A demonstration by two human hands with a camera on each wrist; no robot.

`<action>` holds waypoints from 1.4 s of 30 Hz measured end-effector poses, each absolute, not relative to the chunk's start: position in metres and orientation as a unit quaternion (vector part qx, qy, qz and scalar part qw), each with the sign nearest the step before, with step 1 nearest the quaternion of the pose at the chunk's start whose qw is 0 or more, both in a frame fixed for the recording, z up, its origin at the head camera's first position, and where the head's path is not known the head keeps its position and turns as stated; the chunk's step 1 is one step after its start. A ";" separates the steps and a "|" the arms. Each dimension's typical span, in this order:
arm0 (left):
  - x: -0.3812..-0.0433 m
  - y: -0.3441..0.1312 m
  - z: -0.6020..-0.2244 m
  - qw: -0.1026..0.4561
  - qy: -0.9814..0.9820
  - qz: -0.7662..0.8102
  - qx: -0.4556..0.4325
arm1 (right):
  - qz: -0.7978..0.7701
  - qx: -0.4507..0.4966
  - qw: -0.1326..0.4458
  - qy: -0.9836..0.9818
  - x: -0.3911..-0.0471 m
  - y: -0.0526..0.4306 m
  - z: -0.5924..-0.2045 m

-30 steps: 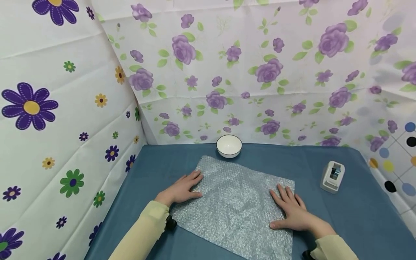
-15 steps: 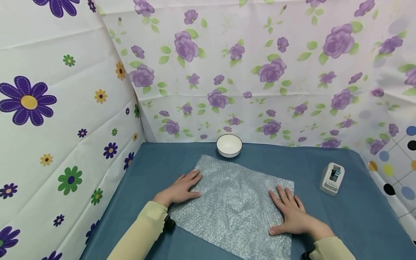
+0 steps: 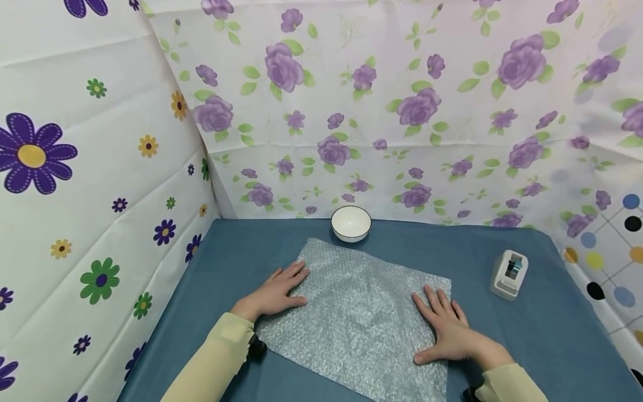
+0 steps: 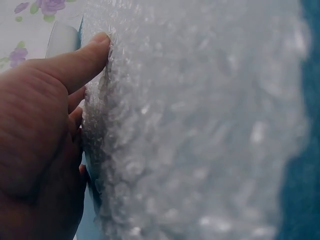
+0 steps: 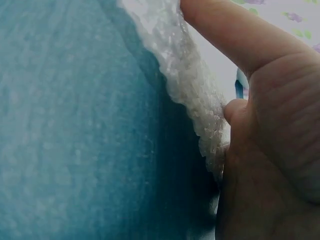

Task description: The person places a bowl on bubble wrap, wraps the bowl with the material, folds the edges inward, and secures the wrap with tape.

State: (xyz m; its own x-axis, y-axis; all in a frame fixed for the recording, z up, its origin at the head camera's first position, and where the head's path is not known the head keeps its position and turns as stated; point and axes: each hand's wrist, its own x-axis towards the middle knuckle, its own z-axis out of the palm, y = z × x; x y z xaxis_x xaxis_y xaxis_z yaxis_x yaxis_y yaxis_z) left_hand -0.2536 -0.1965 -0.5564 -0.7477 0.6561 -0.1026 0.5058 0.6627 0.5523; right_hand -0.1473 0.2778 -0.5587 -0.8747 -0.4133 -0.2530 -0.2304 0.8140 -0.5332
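A sheet of bubble wrap lies spread at an angle on the blue cloth in the head view. My left hand rests at its left edge, fingers spread and fairly straight, with the fingertips on the sheet. On the right side of the sheet lies my right hand, its fingers extended and the thumb apart. Both wrist views show the bubble wrap close up, with the left thumb touching its edge and the right hand beside it. Neither hand grips anything.
A white bowl with a dark rim stands just behind the sheet's far edge. A white tape dispenser sits to the right on the blue tablecloth. Flower-patterned curtains close off the back and left.
Both hands stay on the bubble wrap in nearly the same pose. The whole head view has shifted slightly; the sheet, bowl and tape dispenser keep their places on the table.
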 end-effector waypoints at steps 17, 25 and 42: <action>-0.230 -0.206 -0.531 0.187 0.911 0.203 0.306 | -0.249 -0.194 0.198 0.928 -0.176 0.286 -0.547; -0.211 -0.201 -0.529 0.176 0.924 0.186 0.282 | -0.284 -0.196 0.198 0.917 -0.165 0.271 -0.529; -0.206 -0.203 -0.524 0.191 0.923 0.199 0.268 | -0.248 -0.156 0.253 0.922 -0.173 0.292 -0.541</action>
